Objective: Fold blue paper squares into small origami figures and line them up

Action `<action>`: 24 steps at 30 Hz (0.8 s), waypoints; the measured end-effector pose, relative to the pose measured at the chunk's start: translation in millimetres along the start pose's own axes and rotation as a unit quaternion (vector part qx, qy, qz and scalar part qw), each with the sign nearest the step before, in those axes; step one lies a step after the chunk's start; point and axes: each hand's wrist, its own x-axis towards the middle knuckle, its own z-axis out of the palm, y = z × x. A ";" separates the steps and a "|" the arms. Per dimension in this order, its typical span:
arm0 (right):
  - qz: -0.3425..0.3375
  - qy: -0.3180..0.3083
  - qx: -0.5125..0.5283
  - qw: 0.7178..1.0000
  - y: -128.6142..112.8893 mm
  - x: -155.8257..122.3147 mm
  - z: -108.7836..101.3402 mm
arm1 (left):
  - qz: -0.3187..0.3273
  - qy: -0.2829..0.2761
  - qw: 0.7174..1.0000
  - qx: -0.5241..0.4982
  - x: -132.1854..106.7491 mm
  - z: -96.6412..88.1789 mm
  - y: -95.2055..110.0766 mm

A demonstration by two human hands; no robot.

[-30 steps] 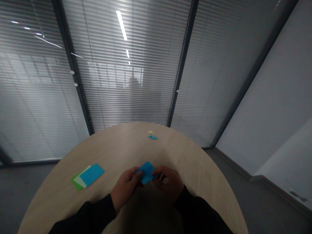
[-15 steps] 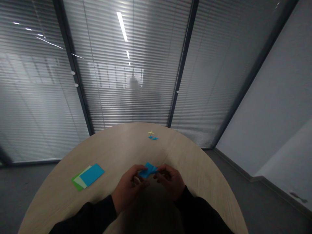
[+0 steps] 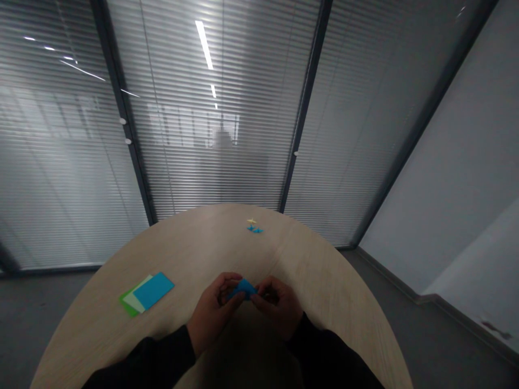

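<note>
Between my two hands, close to my body, is a small folded piece of blue paper (image 3: 245, 288). My left hand (image 3: 214, 307) grips its left side, with the thumb pressed on the near face and the fingers behind. On the right, my right hand (image 3: 279, 307) pinches the paper's right corner between thumb and curled fingers. Parts of the paper are hidden by the thumbs, so its exact folds cannot be made out.
Left of my hands, overlapping sheets of blue paper (image 3: 156, 290), pale green and green paper (image 3: 126, 306) lie on the round wooden table (image 3: 203, 237). Near its far edge sit a small yellow folded paper figure (image 3: 252, 220) and two blue folded figures (image 3: 258, 230). Glass with blinds stands behind.
My right hand has moved slightly left and nearer to my left hand. The left thumb now presses on the blue paper, which is turned and shows less of its surface.
</note>
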 end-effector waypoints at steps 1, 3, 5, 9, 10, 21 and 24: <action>0.004 0.002 0.002 1.000 0.8 -0.3 0.9 | 0.003 0.005 1.000 0.014 0.0 -0.2 1.2; 0.011 0.002 0.013 1.000 1.6 -1.0 2.7 | 0.005 0.014 0.999 0.040 0.1 -0.6 3.1; 0.015 0.000 0.027 1.000 1.2 -1.4 4.1 | 0.000 0.017 0.998 0.052 0.0 -0.7 4.4; 0.026 -0.022 0.054 0.998 -1.2 -0.8 4.7 | 0.005 0.006 0.998 0.068 -0.7 0.8 7.1; 0.031 -0.026 0.057 0.998 -1.3 -0.3 4.5 | 0.010 0.002 0.997 0.074 -1.0 1.4 8.2; 0.031 -0.025 -0.014 0.999 1.0 -0.4 6.8 | -0.012 -0.004 0.993 0.117 -2.3 2.8 10.6; 0.048 -0.016 -0.009 0.999 -0.1 0.0 7.2 | -0.014 -0.007 0.994 0.107 -2.1 3.0 9.8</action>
